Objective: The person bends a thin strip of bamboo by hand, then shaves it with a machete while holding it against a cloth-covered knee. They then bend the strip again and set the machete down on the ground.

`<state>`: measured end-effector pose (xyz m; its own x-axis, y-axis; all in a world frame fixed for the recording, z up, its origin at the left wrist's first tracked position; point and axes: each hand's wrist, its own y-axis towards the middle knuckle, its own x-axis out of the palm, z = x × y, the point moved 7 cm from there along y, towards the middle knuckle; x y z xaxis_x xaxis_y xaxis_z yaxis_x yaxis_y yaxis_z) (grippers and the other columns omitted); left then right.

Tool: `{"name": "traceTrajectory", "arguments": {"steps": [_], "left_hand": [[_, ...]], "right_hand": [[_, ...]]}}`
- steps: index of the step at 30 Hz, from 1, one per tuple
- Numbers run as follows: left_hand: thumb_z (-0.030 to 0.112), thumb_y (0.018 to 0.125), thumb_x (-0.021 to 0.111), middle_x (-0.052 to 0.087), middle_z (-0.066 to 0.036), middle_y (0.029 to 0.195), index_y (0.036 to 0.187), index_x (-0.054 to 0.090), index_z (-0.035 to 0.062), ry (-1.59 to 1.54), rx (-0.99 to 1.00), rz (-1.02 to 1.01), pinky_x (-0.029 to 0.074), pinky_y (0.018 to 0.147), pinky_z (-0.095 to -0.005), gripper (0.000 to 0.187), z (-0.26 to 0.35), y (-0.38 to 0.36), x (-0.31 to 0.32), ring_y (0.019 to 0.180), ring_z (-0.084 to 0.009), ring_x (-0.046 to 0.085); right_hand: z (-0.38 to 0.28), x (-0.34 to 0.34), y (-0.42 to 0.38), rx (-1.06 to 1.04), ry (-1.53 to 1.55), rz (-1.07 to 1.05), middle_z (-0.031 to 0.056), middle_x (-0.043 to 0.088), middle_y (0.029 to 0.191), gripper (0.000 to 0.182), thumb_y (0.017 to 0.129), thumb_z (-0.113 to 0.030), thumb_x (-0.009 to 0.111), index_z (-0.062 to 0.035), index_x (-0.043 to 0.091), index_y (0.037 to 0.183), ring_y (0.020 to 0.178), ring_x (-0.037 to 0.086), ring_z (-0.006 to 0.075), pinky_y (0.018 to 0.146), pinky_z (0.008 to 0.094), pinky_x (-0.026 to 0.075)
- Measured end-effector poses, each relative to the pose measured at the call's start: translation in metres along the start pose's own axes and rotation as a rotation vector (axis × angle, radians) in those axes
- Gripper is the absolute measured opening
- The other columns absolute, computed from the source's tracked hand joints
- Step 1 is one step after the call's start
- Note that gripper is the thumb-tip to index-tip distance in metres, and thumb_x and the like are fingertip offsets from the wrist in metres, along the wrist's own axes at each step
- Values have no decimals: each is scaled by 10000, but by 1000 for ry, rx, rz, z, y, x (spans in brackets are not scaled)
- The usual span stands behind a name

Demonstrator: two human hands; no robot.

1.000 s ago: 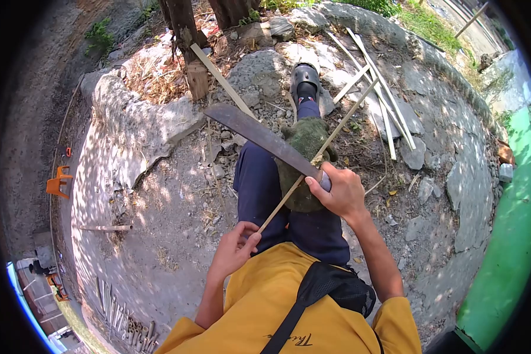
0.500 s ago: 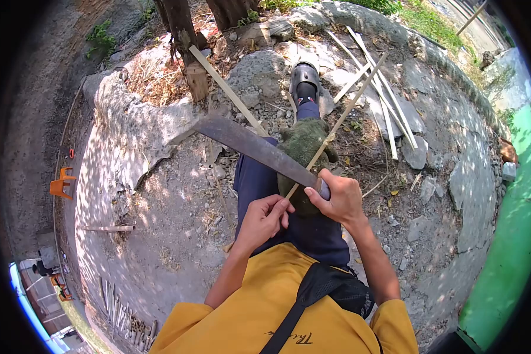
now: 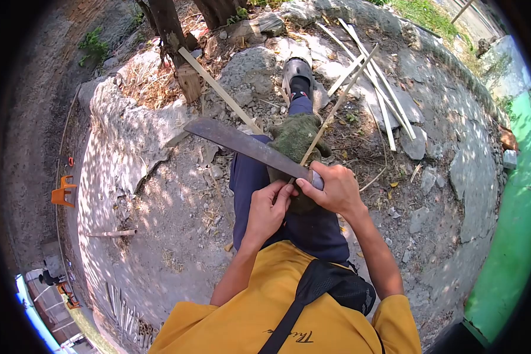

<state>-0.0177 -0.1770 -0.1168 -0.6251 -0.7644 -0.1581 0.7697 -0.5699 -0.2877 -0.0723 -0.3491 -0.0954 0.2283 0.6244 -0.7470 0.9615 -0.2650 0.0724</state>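
Observation:
My right hand [image 3: 336, 190] is closed round the pale handle of a machete [image 3: 242, 141]. The dark, broad blade points to the upper left, across my thigh. A long, thin bamboo strip [image 3: 343, 97] runs away from me and passes under the blade near the handle. My left hand [image 3: 266, 215] pinches the strip's near end, its fingertips close to the blade. Beneath the strip, a mossy green cloth-like pad [image 3: 295, 138] covers my knee. Both hands are close together; the strip's very end is hidden by my fingers.
Several pale strips [image 3: 389, 103] lie on the stony ground at the upper right. Another pale strip [image 3: 218, 88] leans by a tree trunk [image 3: 168, 29]. Broken concrete [image 3: 141, 127] edges the left side. An orange chair [image 3: 63, 192] stands far left, a green wall [image 3: 501, 224] right.
My hands have come closer together, and the blade now crosses the strip nearer my left fingertips. Machete and strip have shifted slightly left in view, and the camera has moved a little.

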Motion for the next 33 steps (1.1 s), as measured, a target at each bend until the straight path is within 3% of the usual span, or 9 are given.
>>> {"name": "traceTrajectory", "arguments": {"steps": [11, 13, 16, 27, 33], "left_hand": [[209, 1114, 568, 476, 67, 645, 921, 679, 15, -85, -117, -87, 282, 515, -233, 294, -13, -30, -17, 573, -20, 391], [207, 1112, 572, 478, 66, 645, 921, 680, 16, -65, -111, -76, 284, 515, -232, 291, -13, -34, -18, 575, -19, 394], [199, 1107, 580, 489, 62, 647, 918, 684, 15, -61, -106, -48, 291, 518, -232, 284, -18, -34, -19, 581, -20, 406], [170, 1085, 598, 487, 46, 612, 901, 687, 0, -109, -63, -58, 315, 511, -248, 265, -12, -5, -1, 561, -28, 418], [204, 1108, 586, 464, 70, 638, 903, 665, 20, -144, -98, -87, 260, 509, -230, 287, -15, -29, -11, 568, -14, 380]], "right_hand": [[-1, 0, -2, 6, -27, 24, 217, 667, 645, 533, 904, -584, 731, -61, 655, 834, 649, 705, 430, 588, 523, 561], [-1, 0, -1, -21, -24, 66, 192, 637, 636, 455, 910, -502, 735, -54, 658, 889, 639, 683, 414, 594, 502, 530], [-6, -3, -1, 1, -34, 51, 189, 637, 634, 449, 910, -496, 738, -54, 657, 889, 635, 686, 406, 588, 497, 529], [-6, -6, -4, 4, -72, 22, 215, 679, 652, 537, 895, -585, 734, -59, 648, 829, 612, 699, 419, 573, 514, 555], [-6, -3, -2, 30, -49, 20, 215, 681, 657, 536, 890, -591, 732, -61, 660, 853, 626, 703, 421, 581, 519, 555]]}}
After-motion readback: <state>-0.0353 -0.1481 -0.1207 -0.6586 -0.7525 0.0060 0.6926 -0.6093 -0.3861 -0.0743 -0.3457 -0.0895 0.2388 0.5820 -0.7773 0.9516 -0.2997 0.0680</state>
